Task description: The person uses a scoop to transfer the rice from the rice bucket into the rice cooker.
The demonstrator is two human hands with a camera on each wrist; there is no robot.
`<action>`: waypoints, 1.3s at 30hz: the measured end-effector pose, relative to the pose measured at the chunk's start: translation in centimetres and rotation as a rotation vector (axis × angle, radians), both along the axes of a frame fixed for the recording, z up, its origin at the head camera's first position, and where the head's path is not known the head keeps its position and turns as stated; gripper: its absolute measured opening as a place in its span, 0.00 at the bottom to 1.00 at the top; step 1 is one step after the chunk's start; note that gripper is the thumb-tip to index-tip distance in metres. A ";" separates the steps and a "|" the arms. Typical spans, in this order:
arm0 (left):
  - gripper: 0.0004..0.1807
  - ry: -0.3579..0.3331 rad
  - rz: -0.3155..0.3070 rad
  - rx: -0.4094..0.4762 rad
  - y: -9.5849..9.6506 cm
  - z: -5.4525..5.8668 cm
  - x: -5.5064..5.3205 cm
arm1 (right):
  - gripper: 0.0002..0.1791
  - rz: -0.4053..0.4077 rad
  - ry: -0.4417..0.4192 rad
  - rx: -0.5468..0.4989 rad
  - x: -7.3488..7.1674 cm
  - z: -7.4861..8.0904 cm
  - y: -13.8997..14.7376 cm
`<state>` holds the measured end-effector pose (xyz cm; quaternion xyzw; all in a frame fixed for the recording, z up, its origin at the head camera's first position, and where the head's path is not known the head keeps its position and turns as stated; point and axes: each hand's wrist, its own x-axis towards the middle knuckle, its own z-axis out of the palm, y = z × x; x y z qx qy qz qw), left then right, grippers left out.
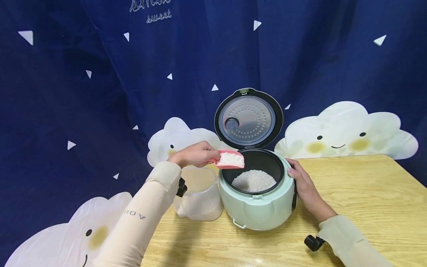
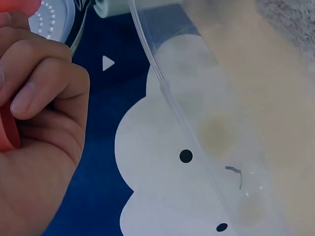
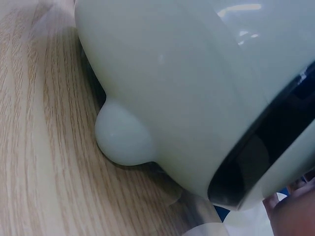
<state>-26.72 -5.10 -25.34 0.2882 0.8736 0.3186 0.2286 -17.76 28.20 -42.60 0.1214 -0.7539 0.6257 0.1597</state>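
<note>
My left hand grips the handle of a pink scoop heaped with white rice, held over the left rim of a pale green rice cooker. In the left wrist view the curled fingers wrap the scoop's handle. Rice is piled in the cooker's black inner pot. The lid stands raised at the back. My right hand rests on the cooker's right side, thumb at its upper rim. The right wrist view shows the cooker's body close up, with fingertips at the lower right corner.
A translucent plastic container stands left of the cooker, under my left wrist. Both stand on a light wooden table. Behind hangs a dark blue curtain with white triangles and smiling clouds.
</note>
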 end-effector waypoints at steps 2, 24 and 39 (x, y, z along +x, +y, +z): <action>0.19 0.013 -0.008 -0.011 0.2 -0.1 -0.1 | 0.28 -0.004 -0.004 0.001 0.1 0.0 0.0; 0.19 0.237 -0.155 -0.159 4.6 -0.6 0.7 | 0.27 0.009 0.019 -0.033 -0.2 -0.1 0.1; 0.24 0.474 -0.213 -0.244 6.6 -0.6 2.3 | 0.26 0.017 0.066 -0.049 -0.3 -0.1 0.1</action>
